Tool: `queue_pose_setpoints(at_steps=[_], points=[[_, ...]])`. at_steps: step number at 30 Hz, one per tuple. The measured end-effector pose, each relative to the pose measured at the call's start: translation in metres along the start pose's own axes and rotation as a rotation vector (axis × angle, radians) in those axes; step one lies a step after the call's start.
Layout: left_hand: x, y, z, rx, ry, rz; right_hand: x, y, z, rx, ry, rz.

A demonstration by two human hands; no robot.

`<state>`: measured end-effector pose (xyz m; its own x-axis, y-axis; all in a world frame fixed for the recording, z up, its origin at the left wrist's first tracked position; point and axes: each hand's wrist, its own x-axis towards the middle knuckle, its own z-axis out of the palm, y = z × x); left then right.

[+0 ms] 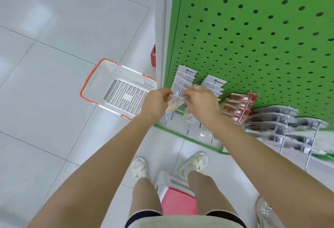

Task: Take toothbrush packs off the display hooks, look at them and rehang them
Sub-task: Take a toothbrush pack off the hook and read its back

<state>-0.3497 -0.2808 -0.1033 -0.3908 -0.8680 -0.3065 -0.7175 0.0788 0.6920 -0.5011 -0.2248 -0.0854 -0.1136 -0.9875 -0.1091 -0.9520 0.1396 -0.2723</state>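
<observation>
**Toothbrush pack held at its display hook**

Toothbrush pack (176, 99), on the hook (178, 97) near the green pegboard's (253, 37) lower left corner, is pinched at its top by left hand (156, 102) and right hand (201, 103), both forearms extended forward. White basket (117, 88) on the floor, left.

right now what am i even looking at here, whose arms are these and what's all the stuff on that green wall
One picture, from a camera worn on a person's head, looking down, so the arms are the wearer's own. No machine is involved. The green wall is a shop pegboard with metal hooks carrying rows of toothbrush packs. The left hand and right hand both pinch the top of one clear pack at the leftmost hook, fingers curled round it. Whether it is going on or coming off cannot be told. Further right hang reddish packs and silvery ones. On the floor stands a white shopping basket with orange trim.
</observation>
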Motion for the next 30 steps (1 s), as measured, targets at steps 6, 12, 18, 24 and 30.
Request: queue_pose_setpoints(at_steps=[6,12,18,24,30], points=[[-0.015,-0.021,-0.007,-0.065,-0.065,0.079,-0.011,-0.018,0.013,-0.146,-0.014,0.045],[-0.038,-0.039,-0.005,-0.179,-0.099,0.118,-0.043,-0.04,0.019,-0.187,0.072,-0.006],[-0.055,-0.054,0.005,-0.25,-0.086,0.144,-0.071,-0.047,0.028,-0.15,0.066,-0.01],[-0.072,-0.069,0.002,-0.379,-0.073,0.192,-0.096,-0.059,0.053,0.046,0.223,-0.045],[-0.069,-0.14,0.008,-0.46,0.072,0.139,-0.085,-0.08,0.118,0.439,0.154,-0.11]])
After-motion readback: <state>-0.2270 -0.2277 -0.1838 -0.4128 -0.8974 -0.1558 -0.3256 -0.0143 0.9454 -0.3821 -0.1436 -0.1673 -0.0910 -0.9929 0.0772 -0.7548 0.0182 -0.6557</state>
